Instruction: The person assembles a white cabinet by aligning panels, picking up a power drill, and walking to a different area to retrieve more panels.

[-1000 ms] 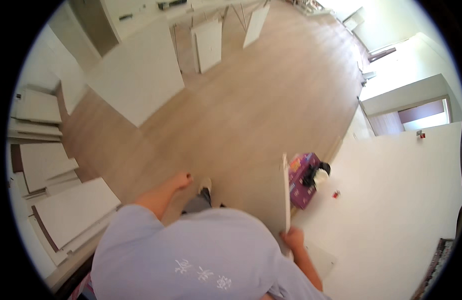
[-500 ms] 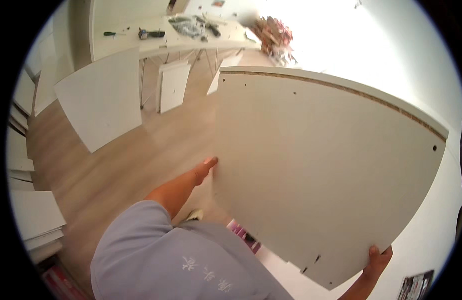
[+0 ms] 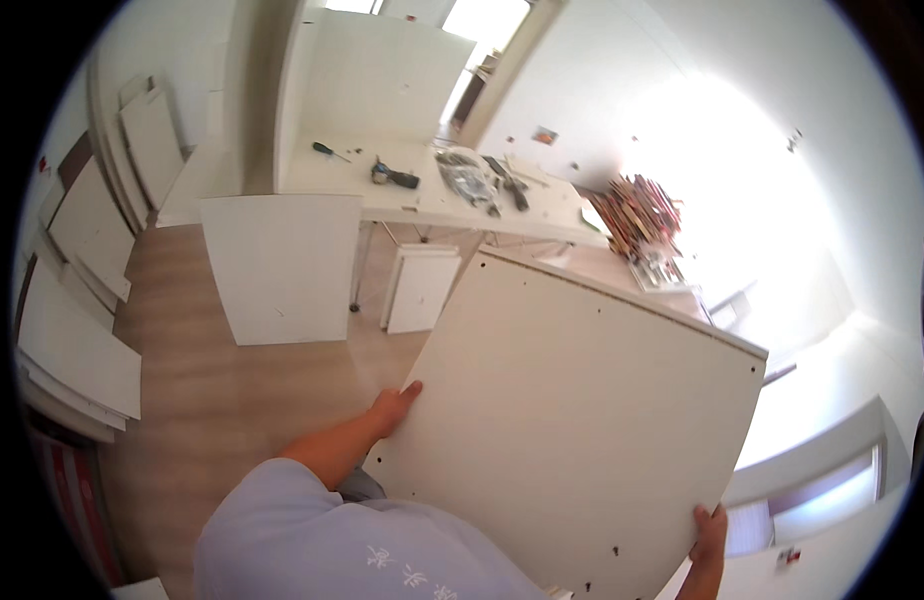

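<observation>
A large white board (image 3: 572, 420) is held up in front of me, tilted, with small drilled holes near its corners and a groove along its far edge. My left hand (image 3: 395, 408) grips its left edge, the thumb lying on the face. On the right edge, lower down, my right hand (image 3: 710, 532) is closed in the same way, with the thumb in front. Most of the fingers of both hands are hidden behind the board.
Ahead stands a white table (image 3: 302, 182) with a screwdriver (image 3: 330, 151), a power drill (image 3: 394, 175) and a clear plastic bag (image 3: 465, 178). White panels (image 3: 282, 270) lean before it; more panels (image 3: 82, 340) stand at left. A reddish-brown pile (image 3: 642, 215) lies beyond the table's right end.
My view has swung, so the table and leaning panels appear lower and further right. The board has shifted left and down in view, still in both hands.
</observation>
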The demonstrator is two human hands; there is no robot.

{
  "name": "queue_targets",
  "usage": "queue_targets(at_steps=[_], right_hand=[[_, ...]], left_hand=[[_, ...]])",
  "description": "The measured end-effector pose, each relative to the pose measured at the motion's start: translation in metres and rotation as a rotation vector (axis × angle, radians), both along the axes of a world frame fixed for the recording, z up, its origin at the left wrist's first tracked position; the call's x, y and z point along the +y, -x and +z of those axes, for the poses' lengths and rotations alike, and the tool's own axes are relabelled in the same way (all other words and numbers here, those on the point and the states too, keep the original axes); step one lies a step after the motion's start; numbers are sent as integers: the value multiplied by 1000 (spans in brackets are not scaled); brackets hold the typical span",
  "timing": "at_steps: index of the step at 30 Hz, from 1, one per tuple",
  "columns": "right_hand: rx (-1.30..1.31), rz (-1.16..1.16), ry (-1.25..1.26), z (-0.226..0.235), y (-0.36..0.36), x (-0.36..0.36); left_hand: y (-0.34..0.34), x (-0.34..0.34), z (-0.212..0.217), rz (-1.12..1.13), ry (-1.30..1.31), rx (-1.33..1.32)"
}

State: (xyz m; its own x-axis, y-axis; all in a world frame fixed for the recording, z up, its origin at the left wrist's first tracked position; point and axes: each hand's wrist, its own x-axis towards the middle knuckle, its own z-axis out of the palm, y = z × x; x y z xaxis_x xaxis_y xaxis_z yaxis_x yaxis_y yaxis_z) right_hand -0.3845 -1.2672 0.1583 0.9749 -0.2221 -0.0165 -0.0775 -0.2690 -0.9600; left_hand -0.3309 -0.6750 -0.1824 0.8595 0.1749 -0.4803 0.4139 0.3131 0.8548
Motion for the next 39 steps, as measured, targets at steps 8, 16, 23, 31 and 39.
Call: queue_targets(at_steps=[8, 16, 23, 31, 39], right_hand=[[95, 212, -195, -77, -156, 53], [127, 98, -160, -147, -246, 151], [59, 290, 69, -134, -436, 202], [-198, 889, -717, -20, -593, 347], [-519, 540, -688, -93, -773, 403]], left_hand=[[-115, 118, -28, 218, -57, -51], [-205, 234, -1, 356, -224, 72], [-313, 315, 47, 408, -225, 19], [-399, 391, 153, 510, -179, 14], [-453, 418, 145, 718, -23, 6]])
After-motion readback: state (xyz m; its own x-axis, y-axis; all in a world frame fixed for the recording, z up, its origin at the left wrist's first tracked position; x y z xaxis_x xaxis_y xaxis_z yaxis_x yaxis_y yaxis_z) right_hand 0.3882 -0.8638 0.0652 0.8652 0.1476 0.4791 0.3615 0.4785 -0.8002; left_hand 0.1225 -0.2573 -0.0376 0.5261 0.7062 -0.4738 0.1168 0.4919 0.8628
